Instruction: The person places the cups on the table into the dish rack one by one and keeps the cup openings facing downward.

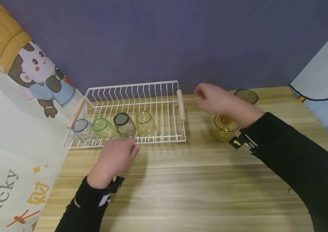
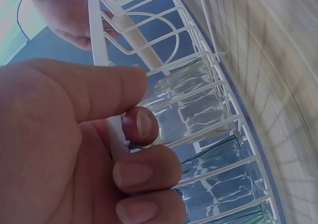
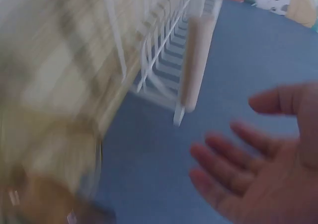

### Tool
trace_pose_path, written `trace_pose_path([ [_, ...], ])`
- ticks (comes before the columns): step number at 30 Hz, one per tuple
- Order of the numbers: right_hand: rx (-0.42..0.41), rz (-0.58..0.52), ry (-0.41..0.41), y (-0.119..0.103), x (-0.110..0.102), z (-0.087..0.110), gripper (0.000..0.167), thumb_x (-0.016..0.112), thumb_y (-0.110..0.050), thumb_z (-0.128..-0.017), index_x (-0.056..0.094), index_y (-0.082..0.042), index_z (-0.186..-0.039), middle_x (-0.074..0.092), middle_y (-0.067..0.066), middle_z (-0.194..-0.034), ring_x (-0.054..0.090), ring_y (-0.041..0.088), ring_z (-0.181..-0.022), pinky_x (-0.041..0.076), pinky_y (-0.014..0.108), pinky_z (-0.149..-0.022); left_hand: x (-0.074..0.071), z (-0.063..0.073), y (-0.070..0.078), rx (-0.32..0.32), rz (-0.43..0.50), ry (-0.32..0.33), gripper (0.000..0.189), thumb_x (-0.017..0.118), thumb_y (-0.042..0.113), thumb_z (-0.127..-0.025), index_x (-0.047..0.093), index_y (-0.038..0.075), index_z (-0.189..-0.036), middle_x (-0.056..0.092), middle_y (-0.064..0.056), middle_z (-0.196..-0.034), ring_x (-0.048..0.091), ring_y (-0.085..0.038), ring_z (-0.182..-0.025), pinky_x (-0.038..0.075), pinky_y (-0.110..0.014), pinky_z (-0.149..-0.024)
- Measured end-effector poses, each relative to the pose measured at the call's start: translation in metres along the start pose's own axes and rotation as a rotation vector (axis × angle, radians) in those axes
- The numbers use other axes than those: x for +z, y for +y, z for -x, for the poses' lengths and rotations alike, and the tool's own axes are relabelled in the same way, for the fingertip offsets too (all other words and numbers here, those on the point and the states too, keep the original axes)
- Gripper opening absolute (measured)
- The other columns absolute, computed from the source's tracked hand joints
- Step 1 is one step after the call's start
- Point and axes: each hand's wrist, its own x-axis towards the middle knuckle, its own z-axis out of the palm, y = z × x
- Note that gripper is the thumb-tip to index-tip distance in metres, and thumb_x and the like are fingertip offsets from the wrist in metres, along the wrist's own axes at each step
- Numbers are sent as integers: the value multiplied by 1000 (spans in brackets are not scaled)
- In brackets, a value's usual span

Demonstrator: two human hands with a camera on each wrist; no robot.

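Observation:
My left hand grips the front rim of a white wire dish rack, its thumb and fingers curled round the bar in the left wrist view. Several tinted glasses lean bottom-up in the rack along its front: a blue one, a green one, a dark grey one and a yellow one. My right hand hovers right of the rack, holding nothing, its fingers loosely bent and apart in the right wrist view. Below its wrist stands another yellow glass. A second dark glass, partly hidden by the forearm, is behind.
The rack has wooden handles at its right end and left end. Everything stands on a wood-grain table. A dark blue wall panel rises behind, and a printed cartoon cloth hangs on the left.

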Motion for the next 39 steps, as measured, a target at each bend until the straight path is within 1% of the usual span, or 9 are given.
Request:
trace_pose_path([
  [3,-90,140,-94,10,-8,8,42,52,-10,-100,51,7,-139,53,26,-141,48,45,-132,40,59,-108,0,0,1,-4,6,-18,37,62,36,-104,46,20,-74,44,4,-62,46,-16,-58,46,-53,-73],
  [5,-107,200,-169,16,-12,12,42,51,-5,-98,53,6,-139,54,26,-142,47,47,-134,41,59,-105,0,-1,1,-9,11,-32,36,63,38,-103,48,20,-76,46,5,-63,47,-16,-59,47,-55,-77],
  [8,-110,223,-259,26,-12,15,47,48,4,-94,53,5,-141,53,27,-144,47,48,-134,42,60,-104,0,-1,1,-25,12,-52,34,64,40,-103,50,20,-79,49,6,-64,49,-16,-60,46,-57,-79],
  [12,-91,217,-324,37,-6,16,55,40,12,-88,55,3,-140,53,25,-142,48,48,-132,44,61,-102,0,-2,1,-26,2,-57,33,64,40,-102,51,19,-80,49,5,-65,49,-16,-60,46,-55,-78],
  [18,-83,211,-347,49,1,15,54,37,14,-88,57,1,-136,55,26,-138,50,49,-129,46,59,-100,-1,-2,2,-19,-8,-55,31,63,39,-103,52,19,-80,51,7,-66,52,-16,-63,47,-57,-80],
  [23,-100,230,-325,52,7,14,53,39,15,-86,59,0,-132,58,26,-134,53,48,-127,46,59,-100,-2,-1,2,-30,-6,-58,31,63,38,-103,53,19,-81,51,7,-66,53,-16,-63,47,-57,-81],
  [28,-121,278,-318,54,13,13,51,44,18,-86,62,-3,-129,61,23,-130,55,45,-124,48,57,-98,-1,-1,2,-43,0,-57,31,64,39,-103,53,20,-82,52,7,-67,53,-16,-64,46,-57,-83],
  [33,-120,296,-349,58,22,12,52,42,22,-88,65,-3,-128,63,19,-128,57,43,-122,50,54,-96,-1,0,1,-45,-4,-54,32,64,41,-102,53,19,-81,51,7,-67,52,-16,-63,46,-56,-81],
  [39,-120,301,-360,63,34,11,50,41,20,-89,69,-7,-120,67,12,-121,62,38,-116,52,51,-92,0,1,1,-47,-8,-51,33,63,41,-102,51,19,-81,50,6,-66,51,-17,-63,46,-57,-82],
])
